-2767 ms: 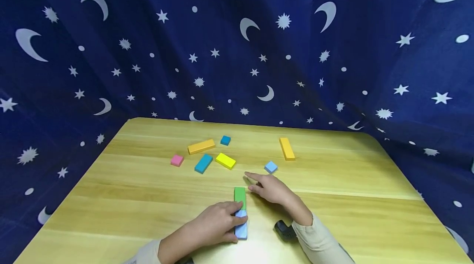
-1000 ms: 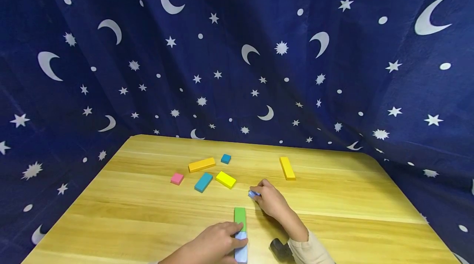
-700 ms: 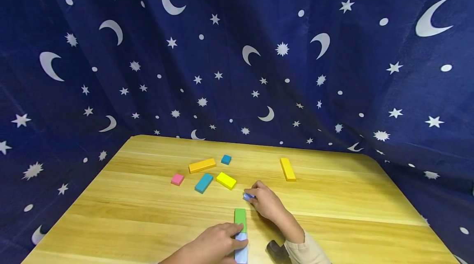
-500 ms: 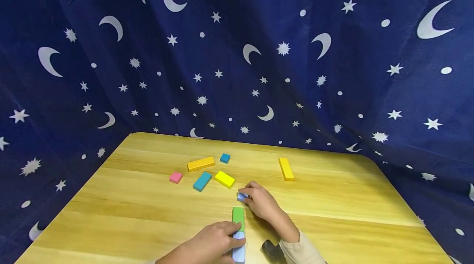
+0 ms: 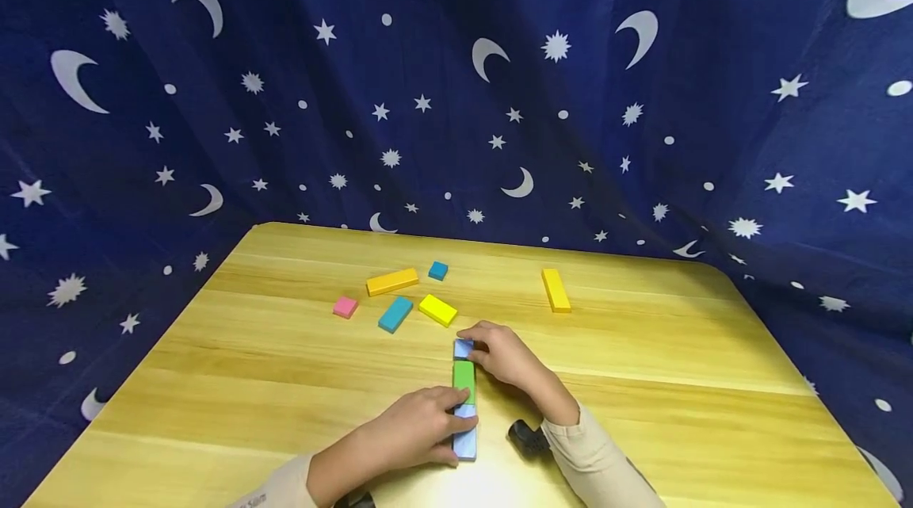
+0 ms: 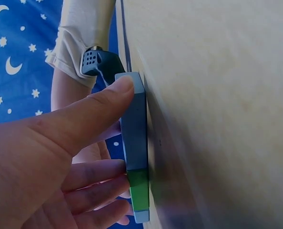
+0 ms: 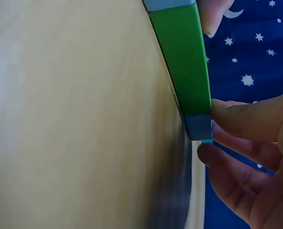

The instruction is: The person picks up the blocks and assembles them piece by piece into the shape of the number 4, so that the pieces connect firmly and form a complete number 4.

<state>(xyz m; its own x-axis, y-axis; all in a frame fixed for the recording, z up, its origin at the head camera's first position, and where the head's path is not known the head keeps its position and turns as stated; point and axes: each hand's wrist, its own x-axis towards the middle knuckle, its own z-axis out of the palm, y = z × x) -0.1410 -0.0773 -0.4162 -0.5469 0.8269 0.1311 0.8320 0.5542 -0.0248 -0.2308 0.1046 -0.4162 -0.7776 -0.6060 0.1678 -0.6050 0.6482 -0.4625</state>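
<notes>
In the head view, a row of blocks runs away from me: a long light blue block [image 5: 465, 445], a green block [image 5: 464, 376] and a small light blue block [image 5: 463, 348]. My left hand [image 5: 416, 427] holds the long light blue block, thumb at its near left corner and fingers over the top, one reaching the green block. The long block's far part is partly hidden by those fingers. With thumb and fingertips, my right hand [image 5: 505, 356] pinches the small light blue block at the green block's far end. The right wrist view shows the small block [image 7: 198, 126] against the green one.
Farther back on the wooden table [image 5: 235, 381] lie a yellow block [image 5: 437, 310], a teal block [image 5: 395, 314], a pink block [image 5: 345, 307], a small blue block [image 5: 438, 270] and two orange blocks, one left [image 5: 391, 281], one right [image 5: 556, 291]. A starry curtain [image 5: 428, 56] hangs behind.
My right hand has picked up the small light blue block from the right and carried it left and nearer, to the green block's far end. My left hand has kept its place.
</notes>
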